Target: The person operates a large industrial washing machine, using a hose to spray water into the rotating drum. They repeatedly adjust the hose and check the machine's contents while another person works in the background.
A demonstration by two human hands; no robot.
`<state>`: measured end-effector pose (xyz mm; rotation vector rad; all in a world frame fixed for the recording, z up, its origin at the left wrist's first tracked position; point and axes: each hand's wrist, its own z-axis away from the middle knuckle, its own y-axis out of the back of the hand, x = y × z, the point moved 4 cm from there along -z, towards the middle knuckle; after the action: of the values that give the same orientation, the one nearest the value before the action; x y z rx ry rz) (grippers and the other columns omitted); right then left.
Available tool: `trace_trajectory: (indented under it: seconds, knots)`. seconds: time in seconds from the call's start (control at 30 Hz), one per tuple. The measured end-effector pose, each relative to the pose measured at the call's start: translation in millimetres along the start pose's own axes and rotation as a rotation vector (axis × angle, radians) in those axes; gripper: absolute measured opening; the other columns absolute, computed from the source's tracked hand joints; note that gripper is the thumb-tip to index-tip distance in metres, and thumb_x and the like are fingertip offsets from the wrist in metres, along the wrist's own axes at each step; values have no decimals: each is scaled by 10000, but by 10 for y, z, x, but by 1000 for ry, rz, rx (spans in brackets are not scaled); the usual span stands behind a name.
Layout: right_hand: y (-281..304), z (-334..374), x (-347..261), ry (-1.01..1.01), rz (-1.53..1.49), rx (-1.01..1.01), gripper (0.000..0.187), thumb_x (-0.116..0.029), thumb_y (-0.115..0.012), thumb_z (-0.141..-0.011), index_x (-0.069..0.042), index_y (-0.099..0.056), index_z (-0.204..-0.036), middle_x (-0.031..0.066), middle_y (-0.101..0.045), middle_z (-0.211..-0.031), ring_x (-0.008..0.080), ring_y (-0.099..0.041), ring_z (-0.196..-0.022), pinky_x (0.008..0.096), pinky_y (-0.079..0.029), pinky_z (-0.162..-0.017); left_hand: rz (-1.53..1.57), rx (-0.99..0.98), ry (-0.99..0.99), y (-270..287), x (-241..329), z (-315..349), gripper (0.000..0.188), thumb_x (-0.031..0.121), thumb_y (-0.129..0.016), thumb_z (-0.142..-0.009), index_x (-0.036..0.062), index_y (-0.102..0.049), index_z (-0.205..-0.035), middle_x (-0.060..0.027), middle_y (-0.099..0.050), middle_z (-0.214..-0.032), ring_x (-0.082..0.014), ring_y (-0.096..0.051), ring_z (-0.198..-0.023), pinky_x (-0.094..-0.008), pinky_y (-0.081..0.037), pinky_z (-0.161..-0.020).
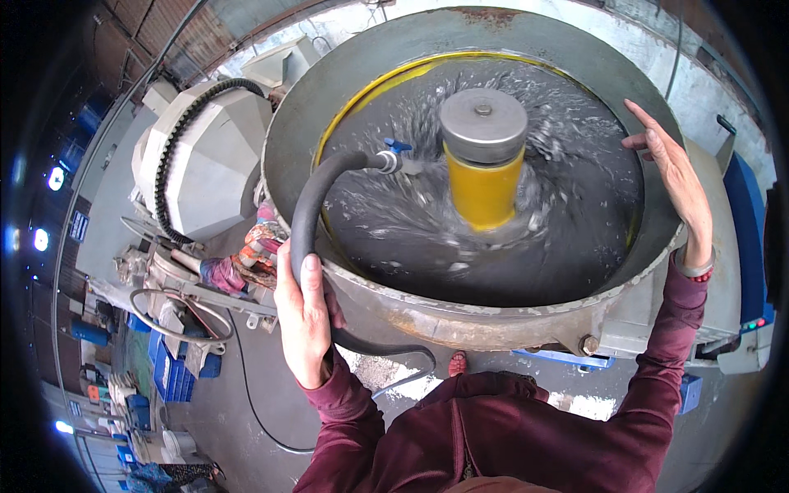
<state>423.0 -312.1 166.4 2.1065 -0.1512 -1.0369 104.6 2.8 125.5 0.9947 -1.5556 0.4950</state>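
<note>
My left hand (302,316) is closed round a dark grey rubber hose (316,193) at the near left rim of a large round metal tub (460,316). The hose arches over the rim and ends in a metal valve with a blue handle (397,146), its mouth pointing at the middle of the tub. Inside, a grey mass of small pieces (394,246) is blurred by motion around a yellow centre column (485,189) with a round metal cap (483,123). My right hand (678,168) is over the right rim, fingers stretched and apart, holding nothing.
To the left stands a pale faceted machine (218,164) with a black ribbed conduit. Stained cloths (246,267) lie beside the tub. Blue crates (171,361) sit on the floor at left, and a thin cable (246,386) runs across it. A blue panel (746,230) stands at right.
</note>
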Motion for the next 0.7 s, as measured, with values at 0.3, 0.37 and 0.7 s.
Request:
trace_trajectory:
  seconds: [0.3, 0.37, 0.7]
  knots:
    - [-17, -29, 87, 1, 5, 22, 626, -587, -305, -974, -165, -435, -1418, 125, -636, -975, 218, -557, -1016, 347, -399, -953, -35, -14, 6, 21, -5, 5, 356, 248, -441, -1012, 37, -427, -1298, 16, -422, -564, -56, -411, -368, -219, -354, -340]
    - [18, -10, 64, 0, 29, 33, 626, -588, -302, -974, -168, -434, -1419, 123, -635, -978, 217, -561, -1008, 346, -409, -939, -26, -24, 8, 5, 22, -4, 353, 247, -440, -1012, 37, -428, -1295, 18, -419, -556, -57, -411, -367, -220, -353, -340]
    - [6, -14, 30, 7, 38, -6, 605, -556, -317, -983, -153, -431, -1419, 128, -636, -992, 221, -556, -1042, 366, -388, -973, -71, -25, 24, 21, 36, -13, 353, 260, -443, -1011, 35, -435, -1283, 13, -426, -515, -68, -417, -357, -229, -345, -353]
